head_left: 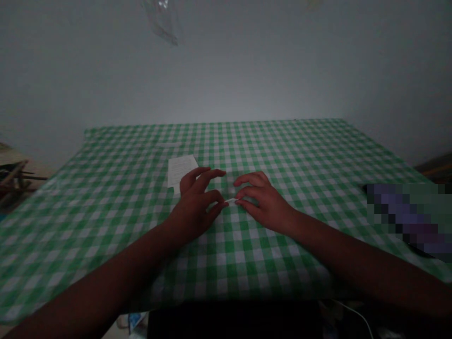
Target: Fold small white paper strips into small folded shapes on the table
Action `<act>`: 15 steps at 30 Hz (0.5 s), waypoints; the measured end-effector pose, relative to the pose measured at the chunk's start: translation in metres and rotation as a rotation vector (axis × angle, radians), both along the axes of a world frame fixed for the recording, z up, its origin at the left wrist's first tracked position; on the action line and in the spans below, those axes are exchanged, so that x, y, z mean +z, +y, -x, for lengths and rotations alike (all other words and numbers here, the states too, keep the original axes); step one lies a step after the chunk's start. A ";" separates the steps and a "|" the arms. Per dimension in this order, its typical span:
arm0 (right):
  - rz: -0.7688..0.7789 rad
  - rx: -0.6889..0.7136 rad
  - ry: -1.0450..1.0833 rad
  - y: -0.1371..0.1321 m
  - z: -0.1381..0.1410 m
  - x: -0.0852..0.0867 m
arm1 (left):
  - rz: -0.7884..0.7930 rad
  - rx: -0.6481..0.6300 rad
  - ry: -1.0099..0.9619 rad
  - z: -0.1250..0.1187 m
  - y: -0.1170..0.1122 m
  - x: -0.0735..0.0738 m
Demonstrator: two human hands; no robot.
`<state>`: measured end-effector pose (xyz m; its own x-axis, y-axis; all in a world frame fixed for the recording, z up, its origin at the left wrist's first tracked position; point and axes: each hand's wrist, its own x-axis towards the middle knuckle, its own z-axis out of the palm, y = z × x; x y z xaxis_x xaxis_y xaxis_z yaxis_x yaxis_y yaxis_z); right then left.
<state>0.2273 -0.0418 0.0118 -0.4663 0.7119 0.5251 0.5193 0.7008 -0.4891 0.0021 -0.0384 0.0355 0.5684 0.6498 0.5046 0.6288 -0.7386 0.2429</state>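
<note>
Both my hands rest on a table covered by a green and white checked cloth (282,150). My left hand (196,200) and my right hand (261,200) meet at the middle, and each pinches one end of a small thin white piece (231,201) between thumb and finger. The other fingers of both hands are curled and slightly raised. A white paper slip (180,169) with faint print lies flat just beyond my left hand, partly hidden by its fingers.
A blurred dark object (409,221) lies on the cloth at the right edge. A plain pale wall stands behind the table, with clear plastic (164,21) hanging at the top. Wooden items (14,176) sit at far left. A white cable (356,315) runs below the table's front edge.
</note>
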 end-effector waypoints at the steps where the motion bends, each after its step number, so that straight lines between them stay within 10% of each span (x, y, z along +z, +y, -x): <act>1: -0.001 0.007 0.019 0.000 0.000 0.000 | 0.002 0.002 -0.001 0.000 0.000 0.000; 15: -0.060 0.045 -0.006 0.000 -0.001 0.004 | 0.197 -0.089 -0.041 0.010 0.011 -0.005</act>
